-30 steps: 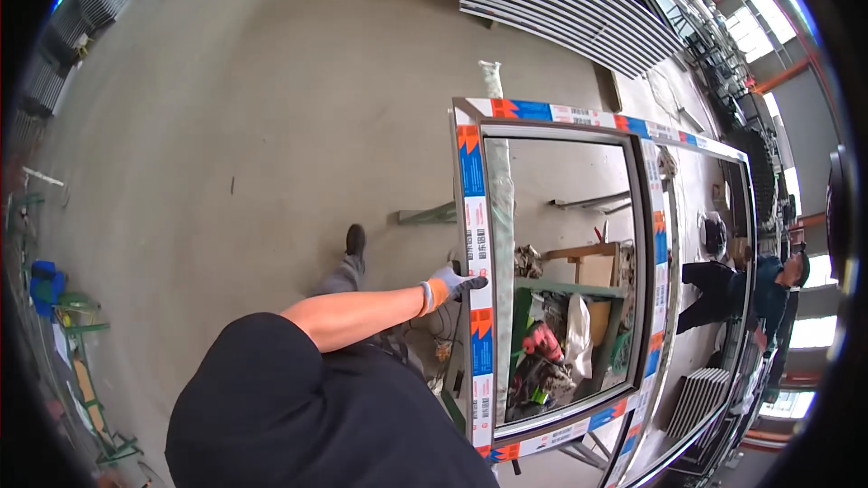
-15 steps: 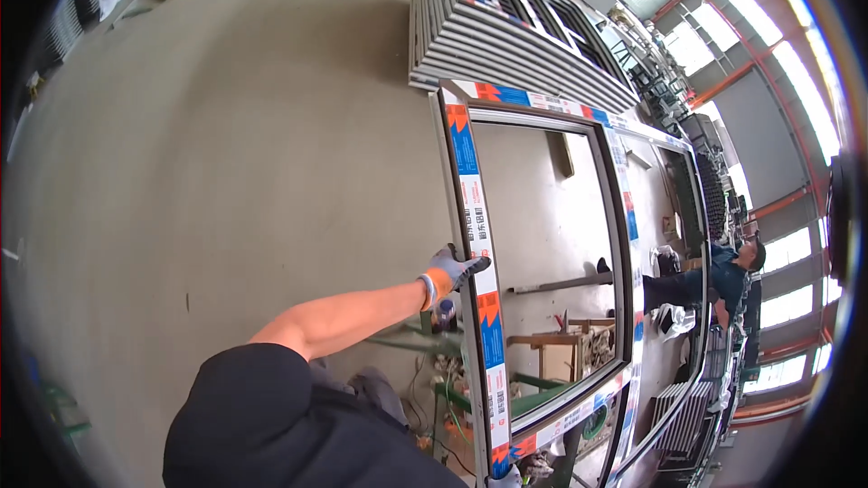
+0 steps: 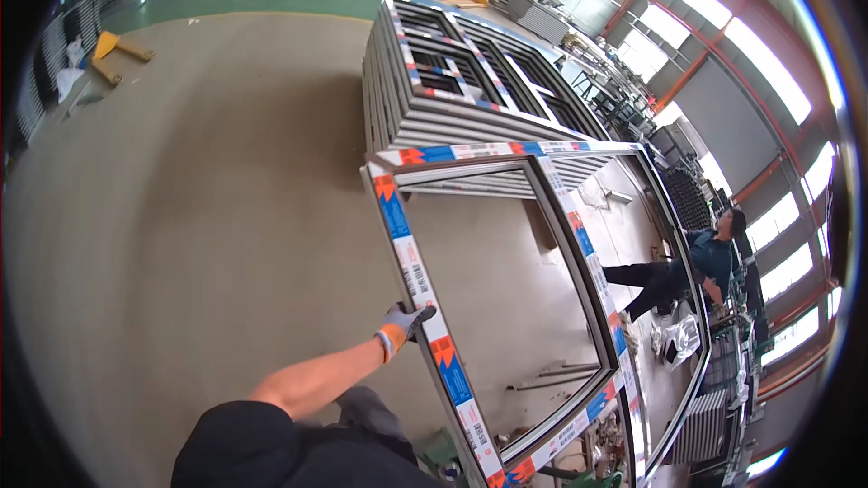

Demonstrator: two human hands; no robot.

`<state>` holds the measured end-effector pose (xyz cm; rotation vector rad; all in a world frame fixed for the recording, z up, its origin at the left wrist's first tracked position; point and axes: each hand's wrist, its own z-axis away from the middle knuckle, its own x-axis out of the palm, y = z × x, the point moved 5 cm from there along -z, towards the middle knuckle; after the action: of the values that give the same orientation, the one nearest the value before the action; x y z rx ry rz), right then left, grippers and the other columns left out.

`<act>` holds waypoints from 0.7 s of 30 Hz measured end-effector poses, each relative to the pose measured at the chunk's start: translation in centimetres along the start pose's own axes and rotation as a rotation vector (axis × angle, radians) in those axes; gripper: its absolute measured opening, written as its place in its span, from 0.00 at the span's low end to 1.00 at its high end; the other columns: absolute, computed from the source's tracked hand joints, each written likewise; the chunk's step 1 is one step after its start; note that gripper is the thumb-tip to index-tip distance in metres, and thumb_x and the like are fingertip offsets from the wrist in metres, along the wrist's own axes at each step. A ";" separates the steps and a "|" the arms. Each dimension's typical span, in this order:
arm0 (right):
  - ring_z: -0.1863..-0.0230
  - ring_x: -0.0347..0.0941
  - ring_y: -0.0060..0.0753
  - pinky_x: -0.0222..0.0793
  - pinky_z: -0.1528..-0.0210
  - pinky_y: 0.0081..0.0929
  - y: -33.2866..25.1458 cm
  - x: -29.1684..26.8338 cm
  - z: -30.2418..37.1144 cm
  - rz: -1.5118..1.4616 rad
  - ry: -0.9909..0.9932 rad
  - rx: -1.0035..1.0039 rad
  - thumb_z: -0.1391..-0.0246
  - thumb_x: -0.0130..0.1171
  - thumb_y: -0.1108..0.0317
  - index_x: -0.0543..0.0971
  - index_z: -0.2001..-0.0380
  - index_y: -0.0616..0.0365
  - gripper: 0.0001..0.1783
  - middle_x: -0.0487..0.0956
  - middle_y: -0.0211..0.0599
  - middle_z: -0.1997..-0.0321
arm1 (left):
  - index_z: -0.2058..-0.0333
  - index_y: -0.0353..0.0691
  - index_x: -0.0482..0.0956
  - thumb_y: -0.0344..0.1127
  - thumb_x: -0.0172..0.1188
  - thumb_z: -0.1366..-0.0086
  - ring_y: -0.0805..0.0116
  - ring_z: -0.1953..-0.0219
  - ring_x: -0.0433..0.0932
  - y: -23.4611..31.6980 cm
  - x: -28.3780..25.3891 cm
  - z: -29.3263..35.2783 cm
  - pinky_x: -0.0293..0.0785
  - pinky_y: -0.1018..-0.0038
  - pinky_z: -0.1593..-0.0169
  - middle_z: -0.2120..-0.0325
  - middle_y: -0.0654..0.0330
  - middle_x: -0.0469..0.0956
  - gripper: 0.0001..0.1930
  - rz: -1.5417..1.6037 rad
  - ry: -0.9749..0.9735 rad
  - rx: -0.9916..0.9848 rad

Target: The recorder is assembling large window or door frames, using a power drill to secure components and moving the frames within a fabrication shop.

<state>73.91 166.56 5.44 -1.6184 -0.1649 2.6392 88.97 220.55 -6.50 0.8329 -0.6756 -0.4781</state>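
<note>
A large rectangular window frame [image 3: 440, 350], faced with red, white and blue protective film and split by a crossbar, is held up in front of me. It stretches from the lower middle far to the right, and the floor shows through its opening. My left hand [image 3: 403, 323], in a grey glove with an orange cuff, is closed around the near side bar, thumb over the film. My right hand is out of view. At the far end of the frame stands another person [image 3: 708, 256] in dark clothes; whether their hands grip it, I cannot tell.
Beyond the frame lies a tall stack of similar window frames [image 3: 461, 117]. A yellow pallet-jack-like thing [image 3: 116, 50] is at the far left. Green equipment [image 3: 440, 450] and metal bars [image 3: 551, 378] sit low beneath the frame. Clear plastic wrap [image 3: 681, 337] lies by the person's feet.
The frame now appears further left and lower in view, its far corner nearer the stack. My left hand keeps its grip. The other person's legs have stepped apart; my right glove has left view.
</note>
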 end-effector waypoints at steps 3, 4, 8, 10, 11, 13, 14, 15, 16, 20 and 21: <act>0.53 0.76 0.58 0.71 0.52 0.46 -6.2 -0.9 -5.8 0.007 -0.029 0.012 0.53 0.62 0.50 0.79 0.58 0.55 0.24 0.80 0.53 0.58 | 0.62 0.26 0.76 0.44 0.78 0.53 0.64 0.67 0.82 2.3 -0.8 -10.6 0.79 0.68 0.62 0.65 0.51 0.82 0.29 0.216 -0.018 -0.002; 0.53 0.76 0.57 0.71 0.52 0.46 -9.1 -1.4 -8.8 0.007 0.012 -0.016 0.53 0.61 0.51 0.79 0.59 0.54 0.22 0.80 0.52 0.58 | 0.61 0.26 0.76 0.44 0.78 0.52 0.63 0.67 0.82 3.3 -1.8 -15.1 0.79 0.68 0.62 0.66 0.51 0.82 0.29 0.210 0.017 0.001; 0.52 0.76 0.55 0.72 0.51 0.44 -14.9 -3.1 -16.5 0.054 0.082 0.030 0.54 0.63 0.51 0.80 0.59 0.53 0.22 0.80 0.52 0.57 | 0.60 0.27 0.75 0.44 0.76 0.50 0.62 0.69 0.83 11.5 0.1 -23.4 0.81 0.68 0.65 0.69 0.52 0.82 0.28 0.043 -0.024 -0.105; 0.50 0.75 0.55 0.71 0.49 0.43 -20.4 -4.7 -21.7 0.079 0.027 0.080 0.56 0.65 0.50 0.79 0.56 0.53 0.26 0.80 0.51 0.54 | 0.60 0.27 0.75 0.45 0.76 0.50 0.62 0.70 0.83 17.3 0.3 -28.6 0.82 0.68 0.66 0.68 0.52 0.82 0.29 0.096 -0.072 -0.092; 0.50 0.75 0.55 0.71 0.49 0.43 -24.2 -5.8 -23.9 0.076 0.032 0.074 0.56 0.65 0.50 0.79 0.56 0.53 0.26 0.80 0.51 0.54 | 0.59 0.28 0.75 0.46 0.75 0.50 0.62 0.71 0.83 20.3 0.5 -31.3 0.83 0.68 0.68 0.68 0.52 0.82 0.29 0.145 -0.117 -0.087; 0.48 0.74 0.55 0.71 0.48 0.43 -34.4 -11.4 -26.5 0.101 0.004 0.159 0.57 0.65 0.52 0.76 0.51 0.53 0.30 0.79 0.52 0.52 | 0.59 0.29 0.75 0.48 0.75 0.49 0.63 0.73 0.83 24.7 -0.6 -36.5 0.83 0.67 0.70 0.68 0.51 0.82 0.29 0.062 -0.086 -0.090; 0.47 0.74 0.56 0.71 0.47 0.45 -35.9 -12.1 -27.6 0.065 -0.050 0.172 0.56 0.63 0.54 0.74 0.46 0.52 0.32 0.78 0.53 0.50 | 0.58 0.29 0.75 0.48 0.75 0.50 0.63 0.73 0.83 26.7 0.0 -38.0 0.83 0.67 0.69 0.68 0.51 0.82 0.30 0.061 -0.104 -0.078; 0.47 0.74 0.56 0.71 0.47 0.45 -37.3 -12.0 -29.5 0.075 -0.050 0.178 0.56 0.63 0.54 0.74 0.46 0.52 0.32 0.78 0.53 0.50 | 0.58 0.29 0.74 0.49 0.75 0.50 0.63 0.73 0.83 29.2 0.7 -39.9 0.82 0.67 0.69 0.68 0.50 0.82 0.31 0.064 -0.119 -0.054; 0.48 0.75 0.56 0.71 0.48 0.45 -38.5 -11.3 -33.2 0.068 0.037 0.098 0.57 0.62 0.55 0.74 0.46 0.52 0.32 0.79 0.54 0.51 | 0.57 0.30 0.76 0.50 0.73 0.48 0.63 0.73 0.83 30.2 0.5 -43.7 0.82 0.67 0.68 0.69 0.52 0.82 0.30 0.027 0.024 0.045; 0.50 0.76 0.58 0.71 0.49 0.47 -44.6 -11.3 -41.2 0.061 0.135 0.014 0.58 0.61 0.58 0.73 0.47 0.53 0.31 0.79 0.54 0.52 | 0.59 0.34 0.80 0.49 0.70 0.44 0.65 0.73 0.83 39.5 0.4 -54.5 0.81 0.68 0.70 0.70 0.56 0.83 0.24 0.017 -0.195 -0.036; 0.50 0.76 0.58 0.72 0.49 0.48 -47.4 -12.3 -43.7 0.086 0.119 0.039 0.58 0.61 0.58 0.73 0.47 0.53 0.31 0.79 0.54 0.53 | 0.59 0.35 0.81 0.50 0.71 0.46 0.64 0.73 0.84 40.5 0.4 -56.9 0.81 0.68 0.70 0.70 0.55 0.83 0.25 0.010 -0.201 -0.080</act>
<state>117.49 215.56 2.00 -1.8025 -0.0405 2.5787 134.57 273.23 -1.81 0.7117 -0.8403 -0.5812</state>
